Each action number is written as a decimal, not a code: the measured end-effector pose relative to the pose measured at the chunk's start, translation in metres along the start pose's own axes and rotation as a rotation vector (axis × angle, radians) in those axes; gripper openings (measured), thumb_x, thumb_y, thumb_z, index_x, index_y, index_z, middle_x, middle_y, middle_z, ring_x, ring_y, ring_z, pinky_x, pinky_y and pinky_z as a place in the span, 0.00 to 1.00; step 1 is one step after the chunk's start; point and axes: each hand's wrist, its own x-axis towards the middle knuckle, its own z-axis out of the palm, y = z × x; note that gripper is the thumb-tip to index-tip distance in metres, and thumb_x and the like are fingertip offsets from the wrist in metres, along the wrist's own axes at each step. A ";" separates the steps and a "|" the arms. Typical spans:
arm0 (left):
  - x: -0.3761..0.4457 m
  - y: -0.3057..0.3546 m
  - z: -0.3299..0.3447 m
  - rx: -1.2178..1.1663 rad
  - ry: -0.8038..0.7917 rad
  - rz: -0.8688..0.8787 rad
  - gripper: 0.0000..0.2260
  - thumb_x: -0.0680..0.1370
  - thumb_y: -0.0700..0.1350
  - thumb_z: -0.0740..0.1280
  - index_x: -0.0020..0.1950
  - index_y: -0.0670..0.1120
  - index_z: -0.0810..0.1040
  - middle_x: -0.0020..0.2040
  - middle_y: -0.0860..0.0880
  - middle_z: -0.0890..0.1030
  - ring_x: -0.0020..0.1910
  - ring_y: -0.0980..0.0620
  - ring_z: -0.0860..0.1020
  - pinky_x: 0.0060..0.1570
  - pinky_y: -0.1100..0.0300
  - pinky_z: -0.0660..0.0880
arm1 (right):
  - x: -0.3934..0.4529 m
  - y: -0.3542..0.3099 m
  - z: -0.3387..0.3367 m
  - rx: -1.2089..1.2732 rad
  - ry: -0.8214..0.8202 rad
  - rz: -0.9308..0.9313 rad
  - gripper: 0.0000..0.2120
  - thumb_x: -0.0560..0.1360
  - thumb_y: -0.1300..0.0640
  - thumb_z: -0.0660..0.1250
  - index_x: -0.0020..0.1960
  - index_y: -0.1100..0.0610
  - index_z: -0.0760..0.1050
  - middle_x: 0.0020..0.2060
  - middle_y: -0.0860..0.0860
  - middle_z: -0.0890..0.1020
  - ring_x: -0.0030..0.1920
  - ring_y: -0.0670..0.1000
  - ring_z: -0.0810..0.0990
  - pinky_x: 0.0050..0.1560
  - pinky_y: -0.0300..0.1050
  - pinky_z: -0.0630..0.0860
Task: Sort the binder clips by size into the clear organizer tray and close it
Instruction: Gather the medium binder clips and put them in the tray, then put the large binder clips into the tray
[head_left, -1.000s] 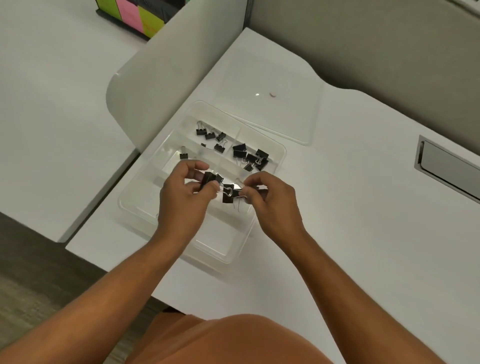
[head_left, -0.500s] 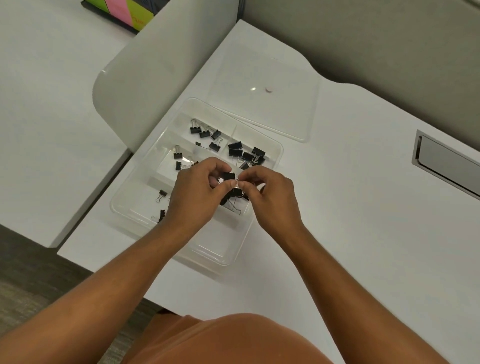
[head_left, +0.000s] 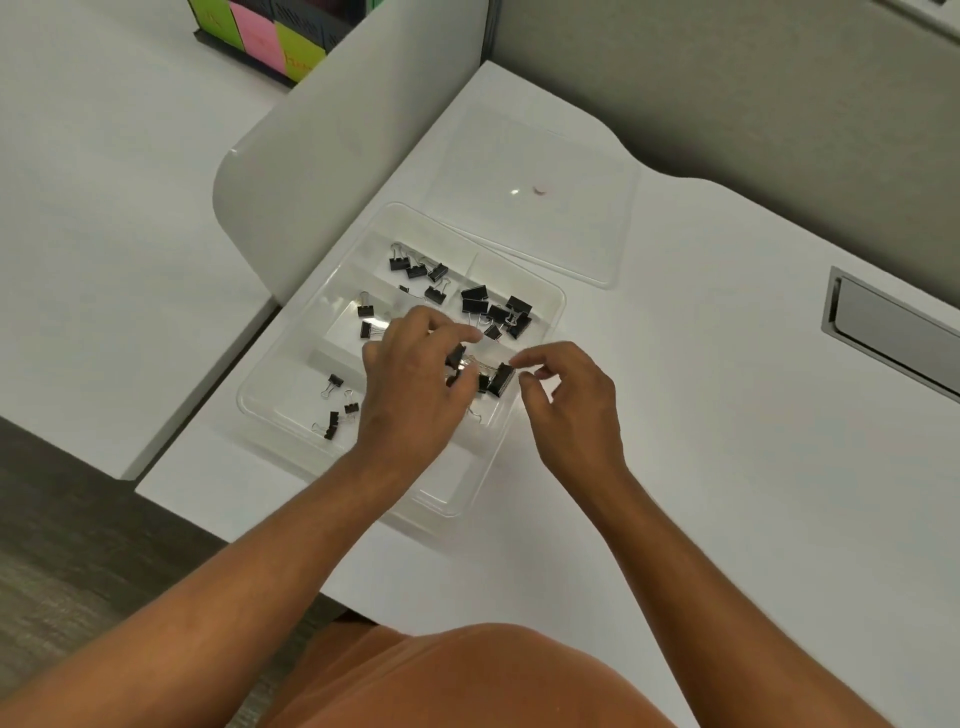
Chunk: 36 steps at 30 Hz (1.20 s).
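The clear organizer tray (head_left: 445, 496) lies open on the white desk, its lid (head_left: 545, 223) flat behind it. Black binder clips sit in its compartments: a group at the far left (head_left: 415, 268), bigger ones at the far right (head_left: 498, 312), two at the middle left (head_left: 365, 319), small ones near the left wall (head_left: 337, 408). My left hand (head_left: 415, 395) is over the tray's middle and grips one black clip (head_left: 456, 357). My right hand (head_left: 571, 410) pinches the end of a large black clip (head_left: 501, 379) with thumb and forefinger.
A grey partition panel (head_left: 311, 171) stands right beside the tray's left side. A metal cable hatch (head_left: 893, 332) is set in the desk at the right. Coloured sticky notes (head_left: 270, 36) sit on the neighbouring desk at the far left. The desk's near edge is close to the tray.
My hands were pressed together over tangled clips and have drawn apart, the left with one clip, the right with a large one. The camera view shifted slightly.
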 end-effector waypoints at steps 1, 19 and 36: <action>-0.006 0.008 0.004 -0.001 0.005 0.035 0.13 0.78 0.45 0.74 0.61 0.53 0.83 0.54 0.56 0.74 0.57 0.54 0.75 0.60 0.52 0.65 | -0.008 0.003 -0.006 0.007 0.016 0.005 0.11 0.80 0.63 0.67 0.53 0.48 0.83 0.52 0.39 0.83 0.53 0.42 0.79 0.51 0.35 0.71; -0.108 0.238 0.183 -0.158 -0.358 0.546 0.15 0.80 0.44 0.71 0.67 0.51 0.80 0.66 0.51 0.77 0.70 0.52 0.72 0.67 0.50 0.75 | -0.161 0.158 -0.222 0.005 0.430 0.244 0.09 0.81 0.60 0.68 0.55 0.46 0.81 0.54 0.38 0.81 0.60 0.43 0.78 0.61 0.37 0.73; -0.209 0.413 0.400 0.131 -0.786 0.850 0.23 0.83 0.49 0.68 0.78 0.52 0.69 0.81 0.49 0.64 0.77 0.47 0.66 0.71 0.50 0.72 | -0.281 0.374 -0.396 -0.090 0.571 0.547 0.13 0.79 0.61 0.70 0.60 0.47 0.80 0.59 0.42 0.78 0.61 0.48 0.74 0.56 0.39 0.72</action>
